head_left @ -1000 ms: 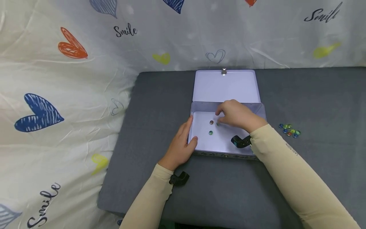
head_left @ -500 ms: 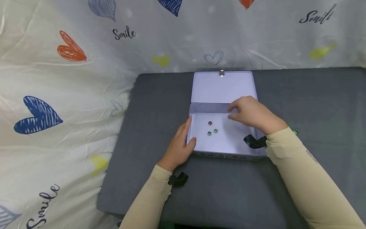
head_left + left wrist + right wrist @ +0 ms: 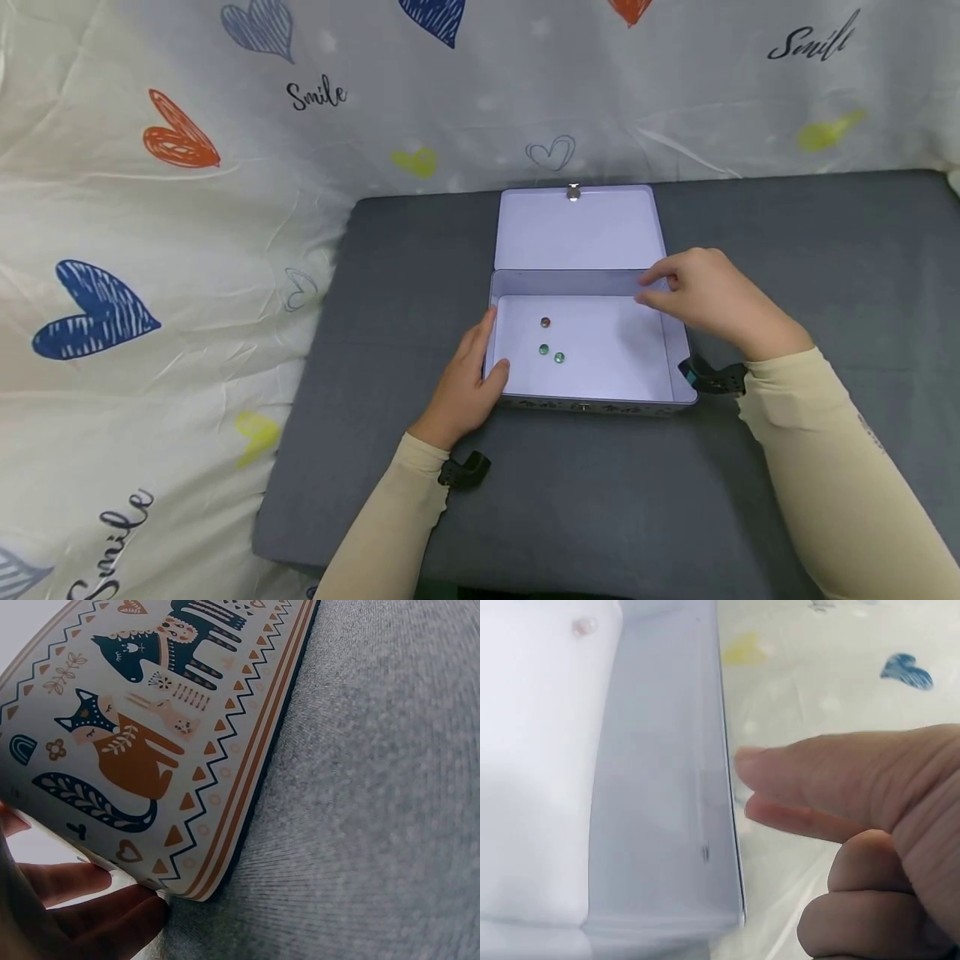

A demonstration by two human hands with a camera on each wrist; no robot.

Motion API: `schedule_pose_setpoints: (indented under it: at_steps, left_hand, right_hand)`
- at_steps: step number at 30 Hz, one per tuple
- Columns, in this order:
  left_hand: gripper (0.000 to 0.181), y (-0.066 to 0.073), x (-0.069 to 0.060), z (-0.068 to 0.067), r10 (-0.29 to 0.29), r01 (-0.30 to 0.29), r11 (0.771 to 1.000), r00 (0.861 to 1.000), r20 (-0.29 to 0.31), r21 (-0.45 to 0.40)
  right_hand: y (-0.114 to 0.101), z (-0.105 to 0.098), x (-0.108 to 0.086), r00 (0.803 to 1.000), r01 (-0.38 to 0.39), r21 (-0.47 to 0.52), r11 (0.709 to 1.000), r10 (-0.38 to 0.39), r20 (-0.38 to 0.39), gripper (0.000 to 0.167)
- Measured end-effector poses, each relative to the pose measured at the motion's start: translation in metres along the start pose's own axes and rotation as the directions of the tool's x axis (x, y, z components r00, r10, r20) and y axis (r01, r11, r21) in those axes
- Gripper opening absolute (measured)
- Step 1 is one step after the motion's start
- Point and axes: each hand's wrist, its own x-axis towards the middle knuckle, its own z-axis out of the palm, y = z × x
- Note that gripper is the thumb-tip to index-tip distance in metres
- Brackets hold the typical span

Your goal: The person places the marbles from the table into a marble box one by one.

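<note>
Lying along the left wall of the box (image 3: 600, 408), the left hand (image 3: 461, 396) is touching that side with its fingers extended rather than clenched, and it seems to be steadying the box. The right hand (image 3: 712, 296) is hovering by the rear right corner of the box; its thumb and forefinger are bending toward each other with a gap between, the other fingers are folding in, and nothing is showing in the pinch, so it looks released. Whether it is brushing the rim, I cannot tell.

On the left half of the box's floor, a brownish bead (image 3: 545, 322) is sitting farthest back, while a green bead (image 3: 543, 349) and another green bead (image 3: 559, 357) are lying in front of it. The lid (image 3: 581, 229) is lying folded back behind the box.

Handling beads in the box is probably calling for a light pinch, with fingertips parting only close to the floor, since round glass is likely to roll. The wrist camera (image 3: 712, 377) is hanging close to the box's right wall, so crossing there is asking for a raised wrist.
</note>
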Motion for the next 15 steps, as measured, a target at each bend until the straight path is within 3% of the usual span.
schedule_pose_setpoints:
  at_steps: [15]
  left_hand:
    - [0.075,-0.003,0.001,0.001,0.008,-0.008,1.000,1.000,-0.007,0.001]
  right_hand:
    - [0.044,-0.016,-0.030,0.988,-0.098,0.058,0.994,0.104,-0.114,0.031]
